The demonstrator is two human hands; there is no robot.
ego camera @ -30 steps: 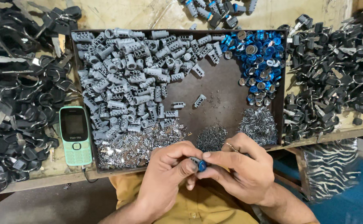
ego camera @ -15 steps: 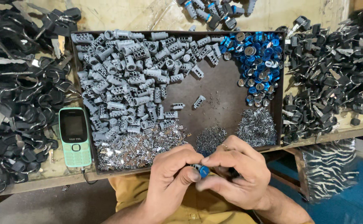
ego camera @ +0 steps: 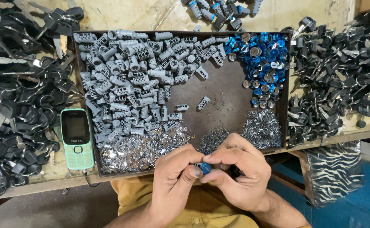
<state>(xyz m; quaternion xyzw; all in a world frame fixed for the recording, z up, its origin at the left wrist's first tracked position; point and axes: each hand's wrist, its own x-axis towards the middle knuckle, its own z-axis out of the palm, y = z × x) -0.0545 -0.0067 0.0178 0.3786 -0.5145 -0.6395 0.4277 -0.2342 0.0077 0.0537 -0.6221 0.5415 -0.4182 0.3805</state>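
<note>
Pinched a small blue-capped cylinder (ego camera: pixel 204 168) between both hands, just in front of the near rim of the dark tray (ego camera: pixel 225 90) and above a yellow garment (ego camera: pixel 202 207). Left hand (ego camera: pixel 174 177) closed on it, grip narrow, thumb and forefinger pressed to its left side. Right hand (ego camera: pixel 237 173) also closed on it, grip narrow, fingers curled tight with the tips meeting at the blue end.

Compared with a second before: kept the cylinder in nearly the same spot, but drew the right fingers in. Had shown a forefinger stretched out with a thin bright bit near it; showed all knuckles bent over the part in this frame, with no bright bit visible. Judged from that: work moved from bringing a small piece up to pressing or seating at the blue end, though could not tell what sat under the fingertips.

Left everything else untouched. In the tray: a heap of grey cylinders (ego camera: pixel 130 80) at the left, blue caps (ego camera: pixel 263 63) at the far right corner, flat shiny pieces (ego camera: pixel 142 147) and fine springs (ego camera: pixel 261 128) along the near edge. On the surface (ego camera: pixel 159 14): a green phone (ego camera: pixel 77 138) beside the tray's left wall, black keys (ego camera: pixel 16 105) heaped on both sides.
</note>
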